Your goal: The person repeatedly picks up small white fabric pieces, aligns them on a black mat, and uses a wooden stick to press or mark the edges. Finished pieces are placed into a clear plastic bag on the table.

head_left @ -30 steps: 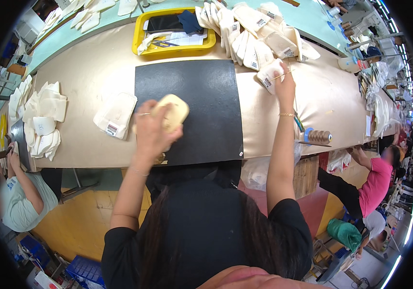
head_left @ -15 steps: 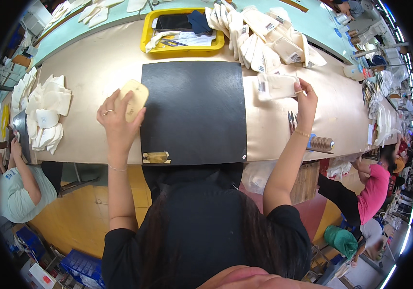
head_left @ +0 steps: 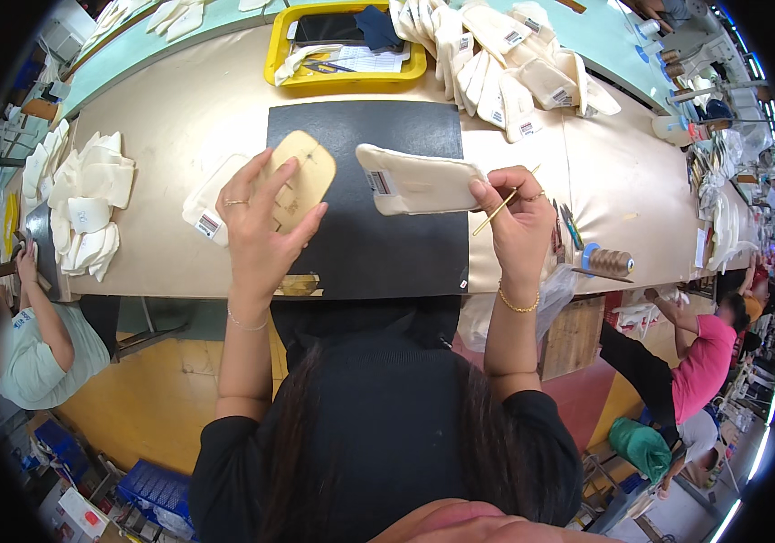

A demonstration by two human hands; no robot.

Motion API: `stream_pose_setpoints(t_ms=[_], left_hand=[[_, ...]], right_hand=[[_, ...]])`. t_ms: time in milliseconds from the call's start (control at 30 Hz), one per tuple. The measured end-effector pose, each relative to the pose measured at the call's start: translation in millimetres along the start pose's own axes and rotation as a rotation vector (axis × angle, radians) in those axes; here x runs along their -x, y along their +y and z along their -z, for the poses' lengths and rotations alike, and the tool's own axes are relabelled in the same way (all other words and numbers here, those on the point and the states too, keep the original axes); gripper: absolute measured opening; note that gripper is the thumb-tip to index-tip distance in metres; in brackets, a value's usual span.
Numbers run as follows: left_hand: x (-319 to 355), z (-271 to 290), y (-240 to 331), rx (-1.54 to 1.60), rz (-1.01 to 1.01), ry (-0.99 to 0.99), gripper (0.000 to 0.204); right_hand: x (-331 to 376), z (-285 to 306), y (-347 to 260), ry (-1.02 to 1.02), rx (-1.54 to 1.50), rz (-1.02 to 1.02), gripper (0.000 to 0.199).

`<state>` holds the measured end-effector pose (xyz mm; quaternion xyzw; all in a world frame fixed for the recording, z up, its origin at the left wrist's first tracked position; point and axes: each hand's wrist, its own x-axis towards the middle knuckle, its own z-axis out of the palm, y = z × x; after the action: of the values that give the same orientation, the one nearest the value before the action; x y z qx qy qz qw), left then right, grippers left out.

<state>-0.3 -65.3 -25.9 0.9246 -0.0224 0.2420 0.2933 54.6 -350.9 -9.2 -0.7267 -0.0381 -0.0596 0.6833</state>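
My left hand [head_left: 265,213] grips a pale-yellow rounded plate, like a template [head_left: 306,172], tilted above the left part of the black mat [head_left: 387,253]. Behind the fingers, left of the mat, a cream fabric piece with a label [head_left: 209,201] partly shows; the hand covers the rest. My right hand [head_left: 523,222] pinches another cream padded fabric piece [head_left: 423,181] by its right end and holds it over the mat, its labelled end toward the left. A thin gold-coloured stick [head_left: 500,210] is also held in those fingers; I cannot tell what it is.
A yellow tray [head_left: 351,80] with a dark flat device, scissors and papers stands behind the mat. Cream pieces lie heaped at back right [head_left: 505,72] and left [head_left: 93,195]. Right of the mat are slim tools [head_left: 572,226] and a brown thread spool [head_left: 609,261]. Co-workers sit on both sides.
My right hand has brought the fabric piece leftward over the mat. My left hand has moved right with the yellow plate, and a labelled cream piece now shows behind it.
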Motion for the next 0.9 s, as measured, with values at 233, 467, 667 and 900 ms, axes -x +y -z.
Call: stream_pose_setpoints(t_ms=[233,467,667,900], left_hand=[[10,9,-13,0.009,0.077,0.021,0.060],[5,21,-15,0.009,0.106,0.066,0.061],[1,29,-2,0.126,0.073,0.173,0.062],[-1,25,15,0.244,0.018,0.109,0.062]], right_hand=[[6,-10,-14,-0.072,-0.218,-0.074,0.015],[9,-12,-21,-0.146,-0.381,-0.184,0.019],[11,-13,-23,-0.163,-0.397,-0.217,0.021],[15,-19,-3,-0.164,-0.349,-0.301,0.019]])
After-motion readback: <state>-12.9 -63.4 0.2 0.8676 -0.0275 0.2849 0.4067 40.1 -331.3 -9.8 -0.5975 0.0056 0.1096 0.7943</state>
